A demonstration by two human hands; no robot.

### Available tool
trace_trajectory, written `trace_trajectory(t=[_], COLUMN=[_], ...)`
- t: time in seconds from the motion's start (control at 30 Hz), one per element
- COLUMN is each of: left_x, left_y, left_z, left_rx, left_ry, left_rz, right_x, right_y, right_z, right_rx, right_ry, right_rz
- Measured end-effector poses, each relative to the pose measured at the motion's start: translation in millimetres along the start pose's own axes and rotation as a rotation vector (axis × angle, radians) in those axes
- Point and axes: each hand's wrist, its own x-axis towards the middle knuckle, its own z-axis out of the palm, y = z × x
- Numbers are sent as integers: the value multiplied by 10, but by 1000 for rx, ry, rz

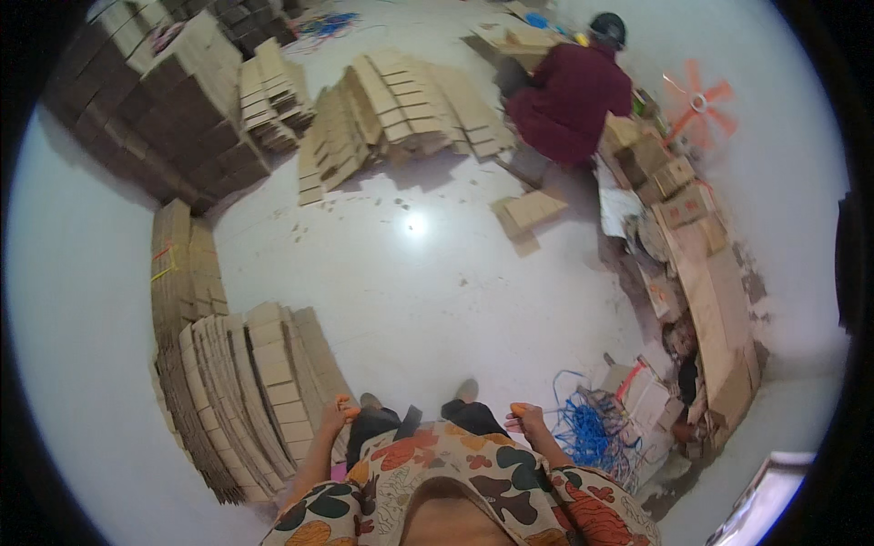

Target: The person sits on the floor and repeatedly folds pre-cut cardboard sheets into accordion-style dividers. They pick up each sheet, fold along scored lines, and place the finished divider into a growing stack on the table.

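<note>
My left hand (335,414) hangs at my side, close to the right end of a row of flat cardboard sheets (273,359) standing on edge. Its fingers are loosely bent and apart, with orange coverings on some fingertips and nothing held. On the other side, my right hand (532,421) is also loosely bent and apart from anything, with orange on its fingers too. Nearest to it lies a tangle of blue strapping (587,432) on the floor. I am standing, both shoes pointing into the room.
Folded cardboard stacks (391,100) spread across the far floor, with tall piles (187,100) at far left. A person in a maroon top (569,100) bends at far right by an orange fan (698,102). A wooden bench (696,282) with boxes lines the right wall; a carton (533,211) lies mid-floor.
</note>
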Motion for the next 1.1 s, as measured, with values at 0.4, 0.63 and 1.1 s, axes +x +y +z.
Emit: trace_trajectory(t=[0.4, 0.63, 1.1], left_x=[503, -497, -2602], left_y=[2811, 5088, 5804], left_z=[2097, 4512, 7546], left_rx=[-23, -80, -354], left_ry=[-433, -1351, -2655], left_rz=[317, 869, 328], right_x=[-96, -653, -13], right_y=[499, 505, 197], right_z=[-1876, -1673, -2138], right_rx=[480, 646, 1074], right_ry=[409, 431, 493], right_rz=[-7, 164, 233])
